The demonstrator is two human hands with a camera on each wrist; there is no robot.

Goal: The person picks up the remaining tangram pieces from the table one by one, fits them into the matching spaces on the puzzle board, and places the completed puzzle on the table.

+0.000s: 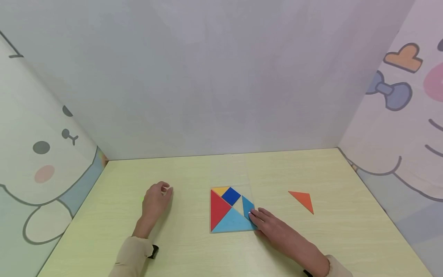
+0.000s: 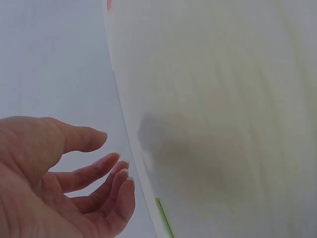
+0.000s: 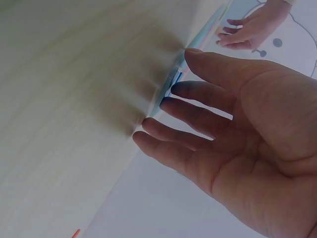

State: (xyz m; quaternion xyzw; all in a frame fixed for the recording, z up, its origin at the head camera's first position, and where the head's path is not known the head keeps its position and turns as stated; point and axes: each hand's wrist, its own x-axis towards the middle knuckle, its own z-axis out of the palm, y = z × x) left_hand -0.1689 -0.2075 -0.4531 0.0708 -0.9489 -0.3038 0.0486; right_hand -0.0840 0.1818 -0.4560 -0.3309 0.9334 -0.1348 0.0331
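My right hand (image 1: 273, 231) rests its straight fingertips on a blue parallelogram tile (image 1: 246, 204) at the right side of a square tangram tray (image 1: 238, 207). Also in the tray lie a large red triangle (image 1: 218, 209), a large light blue triangle (image 1: 232, 223), a dark blue square (image 1: 231, 196) and a small yellow triangle (image 1: 220, 190). Off to the left, my left hand (image 1: 155, 200) hovers with loosely bent fingers and holds nothing. Mostly hidden behind it is a green piece (image 1: 142, 198), whose edge also shows in the left wrist view.
An orange triangle (image 1: 304, 199) lies on the pale wooden table (image 1: 187, 250), right of the tray. A plain grey wall (image 1: 221, 77) stands at the table's back, with cartoon-printed panels on both sides.
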